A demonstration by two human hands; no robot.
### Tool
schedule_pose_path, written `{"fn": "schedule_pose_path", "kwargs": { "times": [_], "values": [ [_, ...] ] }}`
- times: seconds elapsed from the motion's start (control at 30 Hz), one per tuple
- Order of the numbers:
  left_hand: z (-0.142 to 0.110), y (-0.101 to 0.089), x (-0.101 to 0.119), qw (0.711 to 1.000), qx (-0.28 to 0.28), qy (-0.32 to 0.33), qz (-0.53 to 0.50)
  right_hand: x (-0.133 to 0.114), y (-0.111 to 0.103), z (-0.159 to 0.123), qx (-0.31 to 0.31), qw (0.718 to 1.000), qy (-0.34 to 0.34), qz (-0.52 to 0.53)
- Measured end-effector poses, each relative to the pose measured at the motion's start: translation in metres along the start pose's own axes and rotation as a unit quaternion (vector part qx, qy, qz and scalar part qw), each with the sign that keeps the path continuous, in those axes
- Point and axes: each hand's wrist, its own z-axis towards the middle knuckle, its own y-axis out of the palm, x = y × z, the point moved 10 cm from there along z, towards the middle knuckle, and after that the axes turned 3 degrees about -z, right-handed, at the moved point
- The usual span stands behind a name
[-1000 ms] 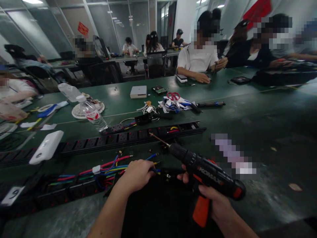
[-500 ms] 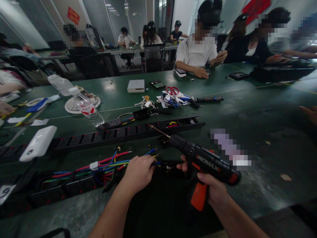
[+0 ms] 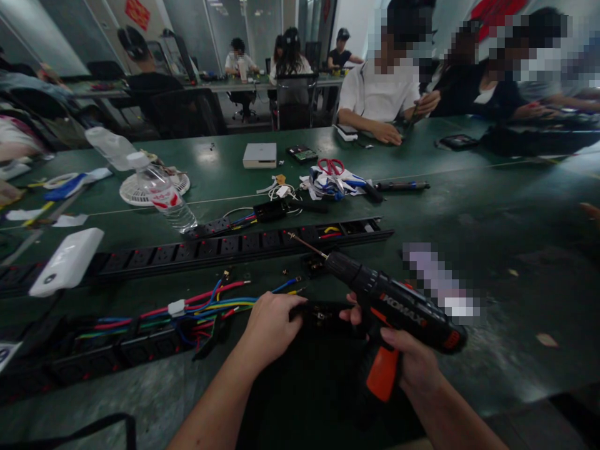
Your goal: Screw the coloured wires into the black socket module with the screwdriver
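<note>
Blk/orange drill (image 3: 398,306) (marked KOMAX) tilted, bit (image 3: 307,245) up-left; blk part (image 3: 323,315) L of grip (image 3: 382,375).

1 KOMAX drill (image 3: 398,306), 1 pr red-hdl scissors (image 3: 331,170), 2 long blk socket strips (image 3: 225,246)

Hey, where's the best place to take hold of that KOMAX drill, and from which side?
Probably by the orange-and-black handle, from the right, where the right grip holds it. It hangs below the long body of the drill, narrow enough to wrap, and the thin bit points away to the left, so this approach should avoid it.
</note>
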Motion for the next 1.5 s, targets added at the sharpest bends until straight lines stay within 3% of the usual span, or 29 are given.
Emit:
{"fn": "schedule_pose_path", "kwargs": {
  "times": [0.5,0.63,0.77,0.83,0.9,1.03,1.2,1.3,1.5],
  "values": [
    [0.001,-0.004,-0.004,1.0,0.009,-0.012,-0.003,-0.002,-0.007,0.0,-0.019,0.997,-0.025,-0.067],
    [0.001,-0.004,-0.004,1.0,0.001,-0.022,-0.008,-0.022,-0.023,-0.027,-0.015,0.991,-0.016,-0.133],
    [0.001,-0.004,-0.005,1.0,-0.001,-0.026,-0.009,-0.041,-0.058,-0.069,0.043,0.977,0.019,-0.208],
    [0.001,-0.004,-0.005,1.0,0.001,-0.019,-0.004,-0.04,-0.06,-0.082,0.02,0.976,0.039,-0.212],
    [0.002,-0.003,-0.006,1.0,0.004,-0.016,0.009,-0.039,-0.063,-0.086,0.047,0.984,0.035,-0.168],
    [0.0,-0.005,-0.003,0.999,0.011,0.014,0.027,-0.032,-0.052,-0.07,0.1,0.993,0.005,-0.063],
    [-0.006,-0.018,0.003,0.991,-0.003,0.057,0.125,-0.028,-0.029,-0.03,0.061,0.998,-0.023,-0.016],
    [-0.007,-0.025,-0.007,0.981,-0.04,0.045,0.187,-0.021,-0.021,-0.012,0.029,0.999,-0.025,-0.014],
    [0.004,-0.019,-0.03,0.985,-0.143,0.022,0.098,-0.002,-0.009,0.004,-0.001,1.0,-0.019,0.015]
  ]
}}
